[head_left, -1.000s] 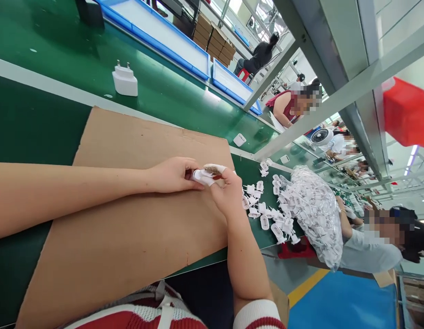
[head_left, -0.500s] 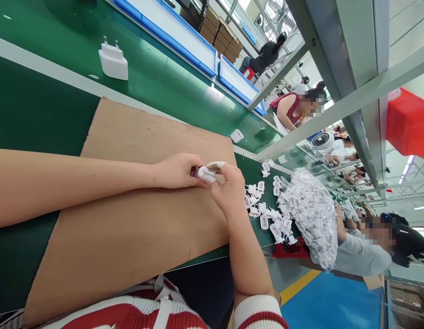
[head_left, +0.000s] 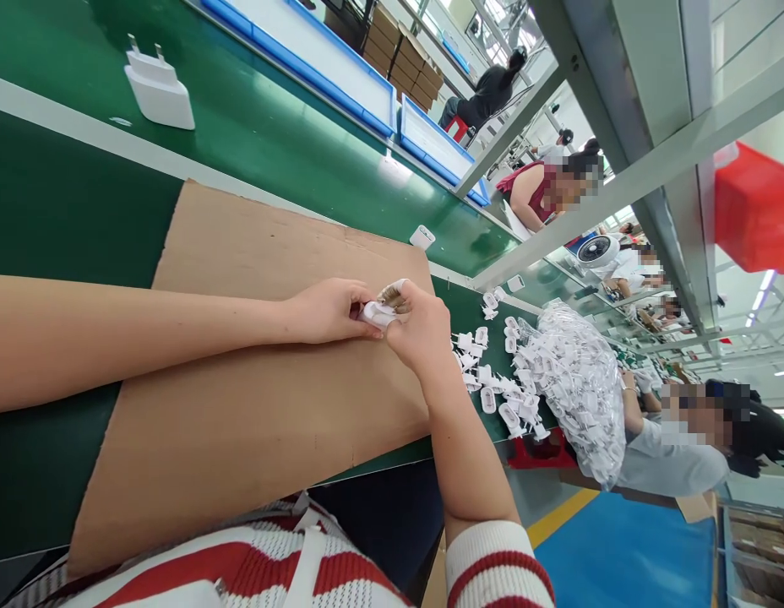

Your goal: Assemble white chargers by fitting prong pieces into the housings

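My left hand [head_left: 332, 311] is closed, its thumb and fingers pinching one end of a white plastic charger piece [head_left: 378, 315]. My right hand [head_left: 422, 328] curls around the other end, so both hands hold the piece together. A white, stained covering wraps a fingertip of my right hand. The hands are over a brown cardboard sheet [head_left: 258, 405], near its right edge. Fingers hide much of the piece. Just beyond my right hand, loose white plug parts [head_left: 488, 399] with pins lie scattered on the green table.
A clear bag [head_left: 573, 380] full of white plug parts sits at the right. White chargers [head_left: 160, 89] rest on the green belt [head_left: 271, 127] behind a pale rail. Blue-rimmed trays [head_left: 322, 63] line its far side. A metal frame [head_left: 620, 198] crosses overhead. A co-worker [head_left: 671, 456] sits at the right.
The chargers on the belt have shifted left, the nearer one most. Both hands keep the white piece in nearly the same spot, with small finger movement. The view has tilted slightly.
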Tool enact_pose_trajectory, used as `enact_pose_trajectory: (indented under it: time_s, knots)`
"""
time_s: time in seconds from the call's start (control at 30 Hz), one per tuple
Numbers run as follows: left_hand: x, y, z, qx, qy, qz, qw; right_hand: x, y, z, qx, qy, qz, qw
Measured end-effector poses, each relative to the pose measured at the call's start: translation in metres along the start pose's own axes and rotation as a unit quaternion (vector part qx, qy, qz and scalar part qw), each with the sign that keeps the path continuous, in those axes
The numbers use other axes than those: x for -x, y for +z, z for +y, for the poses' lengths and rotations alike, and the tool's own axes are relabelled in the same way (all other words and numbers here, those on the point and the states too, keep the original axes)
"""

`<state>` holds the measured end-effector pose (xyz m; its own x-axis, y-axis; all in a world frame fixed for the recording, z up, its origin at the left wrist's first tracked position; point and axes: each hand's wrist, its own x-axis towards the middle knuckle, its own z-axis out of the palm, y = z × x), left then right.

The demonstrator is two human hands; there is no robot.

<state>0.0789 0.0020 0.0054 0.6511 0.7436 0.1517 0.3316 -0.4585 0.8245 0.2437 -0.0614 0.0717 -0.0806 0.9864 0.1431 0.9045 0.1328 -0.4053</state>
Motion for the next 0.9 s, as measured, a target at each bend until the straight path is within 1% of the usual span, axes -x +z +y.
enact_pose_trajectory:
  time_s: [0.1,0.2,0.27,0.3,0.37,0.4,0.43,0.47,0.53,0.57,0.6,0.63,0.7,0.77,0.8,0.83,0.87,0.9]
  knots:
    - [0.003,0.002,0.001,-0.008,0.007,0.009,1.000,0.004,0.006,-0.001,0.004,0.009,0.020,1.000]
    - [0.007,0.005,0.002,0.011,0.011,0.008,1.000,0.011,0.018,0.005,-0.041,0.006,0.056,0.998]
    - [0.007,0.006,0.003,0.010,0.007,-0.002,1.000,0.013,0.022,0.014,-0.074,-0.005,0.061,0.995]
    - [0.005,0.004,0.003,0.004,0.000,-0.009,1.000,0.013,0.020,0.020,-0.089,-0.011,0.056,0.994]
    - [-0.004,-0.002,0.003,-0.003,-0.030,-0.008,1.000,0.012,0.007,0.036,-0.091,-0.002,0.060,0.994]
    - [-0.013,-0.008,0.002,-0.009,-0.052,0.008,0.999,0.012,-0.003,0.045,-0.065,0.023,0.070,0.995]
    - [-0.023,-0.016,0.000,-0.020,-0.075,0.037,0.996,0.013,-0.015,0.056,-0.018,0.068,0.078,0.994]
    - [-0.035,-0.025,-0.003,-0.036,-0.098,0.074,0.992,0.015,-0.028,0.066,0.047,0.129,0.077,0.988]
    - [-0.062,-0.047,-0.012,-0.078,-0.134,0.144,0.977,0.020,-0.048,0.085,0.171,0.262,0.034,0.949]
    - [-0.075,-0.059,-0.019,-0.097,-0.146,0.171,0.970,0.023,-0.055,0.093,0.200,0.299,0.016,0.933]
    - [-0.088,-0.070,-0.027,-0.109,-0.155,0.191,0.963,0.024,-0.059,0.099,0.215,0.321,0.001,0.922]
    - [-0.099,-0.081,-0.035,-0.115,-0.165,0.204,0.958,0.025,-0.060,0.103,0.215,0.327,-0.006,0.920]
    - [-0.116,-0.098,-0.049,-0.110,-0.178,0.211,0.955,0.026,-0.057,0.110,0.203,0.312,-0.007,0.928]
    - [-0.124,-0.106,-0.056,-0.107,-0.199,0.209,0.951,0.025,-0.050,0.117,0.192,0.291,0.001,0.937]
    - [-0.124,-0.106,-0.056,-0.119,-0.205,0.227,0.945,0.024,-0.047,0.121,0.189,0.283,0.005,0.940]
    - [-0.123,-0.103,-0.054,-0.139,-0.198,0.256,0.936,0.023,-0.044,0.126,0.185,0.277,0.014,0.943]
    - [-0.120,-0.098,-0.050,-0.167,-0.171,0.292,0.926,0.022,-0.041,0.131,0.176,0.270,0.033,0.946]
    - [-0.118,-0.091,-0.044,-0.199,-0.130,0.320,0.917,0.020,-0.038,0.136,0.159,0.248,0.061,0.954]
